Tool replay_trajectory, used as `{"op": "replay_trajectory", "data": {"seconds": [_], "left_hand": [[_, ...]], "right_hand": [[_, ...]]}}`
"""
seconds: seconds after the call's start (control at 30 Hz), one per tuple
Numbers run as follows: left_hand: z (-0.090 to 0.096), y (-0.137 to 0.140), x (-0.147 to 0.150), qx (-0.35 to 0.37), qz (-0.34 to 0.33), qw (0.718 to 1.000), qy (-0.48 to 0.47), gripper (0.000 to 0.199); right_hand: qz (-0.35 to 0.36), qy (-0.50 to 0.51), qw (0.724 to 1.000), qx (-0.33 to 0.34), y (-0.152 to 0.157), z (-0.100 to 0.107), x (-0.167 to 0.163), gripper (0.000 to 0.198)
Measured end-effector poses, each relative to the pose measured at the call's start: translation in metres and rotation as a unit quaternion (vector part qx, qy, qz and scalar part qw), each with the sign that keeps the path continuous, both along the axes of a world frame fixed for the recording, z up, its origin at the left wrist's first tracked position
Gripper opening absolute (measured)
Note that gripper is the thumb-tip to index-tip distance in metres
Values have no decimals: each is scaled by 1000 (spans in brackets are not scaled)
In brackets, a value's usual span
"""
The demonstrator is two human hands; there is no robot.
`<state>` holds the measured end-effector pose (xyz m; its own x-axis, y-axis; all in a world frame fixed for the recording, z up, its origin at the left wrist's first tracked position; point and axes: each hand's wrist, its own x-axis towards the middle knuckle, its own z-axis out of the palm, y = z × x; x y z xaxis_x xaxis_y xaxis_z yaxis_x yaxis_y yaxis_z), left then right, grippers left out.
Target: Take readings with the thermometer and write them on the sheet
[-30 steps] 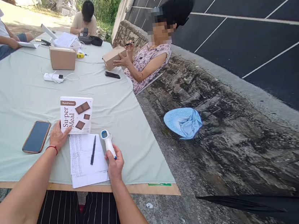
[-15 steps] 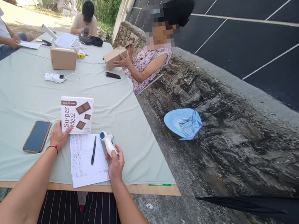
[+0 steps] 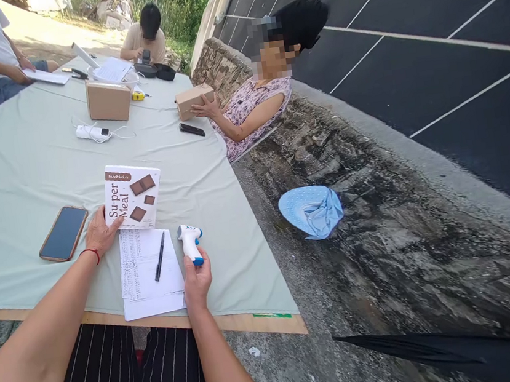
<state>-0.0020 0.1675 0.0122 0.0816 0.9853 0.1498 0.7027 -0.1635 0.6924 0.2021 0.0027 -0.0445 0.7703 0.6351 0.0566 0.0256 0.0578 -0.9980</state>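
Note:
My left hand (image 3: 100, 231) grips the lower left corner of a white and brown meal box (image 3: 133, 196), its printed front facing me. In my right hand (image 3: 198, 281) is a white and blue infrared thermometer (image 3: 190, 244), held by the bottom of its handle with the head raised. Between my forearms lie printed sheets of paper (image 3: 152, 304), partly overlapped by the box. A black pen (image 3: 159, 256) rests on the sheets. To the left of my left hand lies a smartphone (image 3: 64, 233) in a brown case.
Across the cloth-covered table (image 3: 16, 183) stand a cardboard box (image 3: 109, 100) and a white power strip (image 3: 92, 133) with cables. A co-worker at the right side holds another cardboard box (image 3: 195, 100) beside a black phone (image 3: 192, 129). A blue hat (image 3: 312, 212) hangs off to the right.
The thermometer has turned in my right hand, so its head now points more to the right. The co-worker's box has tilted slightly, and the hand with the pen has dropped out of sight.

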Motion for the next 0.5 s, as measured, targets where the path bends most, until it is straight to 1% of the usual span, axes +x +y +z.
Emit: {"op": "replay_trajectory", "data": {"seconds": [0.1,0.2,0.3,0.4,0.5], "left_hand": [[-1,0,0,-1,-2,1000,-2,67],[-2,0,0,1,0,1000,-2,66],[-2,0,0,3,0,1000,-5,66],[0,-1,1,0,-2,1000,-10,65],[1,-1,1,-2,-5,1000,-8,64]], "right_hand": [[-7,-22,1000,5,0,-3,2,63],[-48,-46,997,-26,-1,-6,6,60],[-90,-96,990,-59,-2,-6,8,52],[-95,-128,985,-64,-3,-3,9,45],[-90,-126,987,-51,-4,-1,8,40]]}}
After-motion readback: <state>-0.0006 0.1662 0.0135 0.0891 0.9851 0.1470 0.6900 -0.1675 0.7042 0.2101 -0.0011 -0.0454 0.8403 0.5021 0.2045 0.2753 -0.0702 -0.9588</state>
